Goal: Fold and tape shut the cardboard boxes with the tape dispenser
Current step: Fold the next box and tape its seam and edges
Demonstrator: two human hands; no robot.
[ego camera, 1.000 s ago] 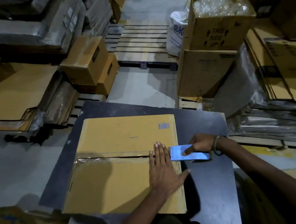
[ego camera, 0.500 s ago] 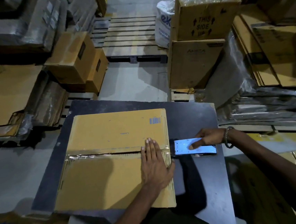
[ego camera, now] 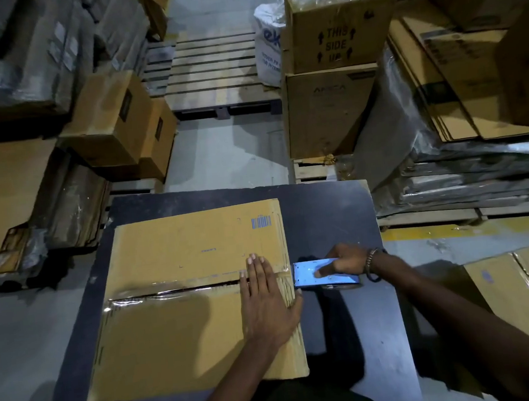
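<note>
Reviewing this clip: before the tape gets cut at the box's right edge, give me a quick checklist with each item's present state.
1. Tape laid along the cardboard box seam: ok, the glossy strip spans it.
2. Flaps meet: not ok, a dark gap shows mid-seam.
3. Left hand flat on the box's right end: ok.
4. Right hand grips the tape dispenser: ok.
5. Dispenser past the box's right edge: ok.
6. Tape run down the box's side: cannot tell.

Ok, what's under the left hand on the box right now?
The left hand lies flat on the cardboard box, covering the right end of the taped seam. Whether the flaps meet beneath the palm cannot be seen.
</note>
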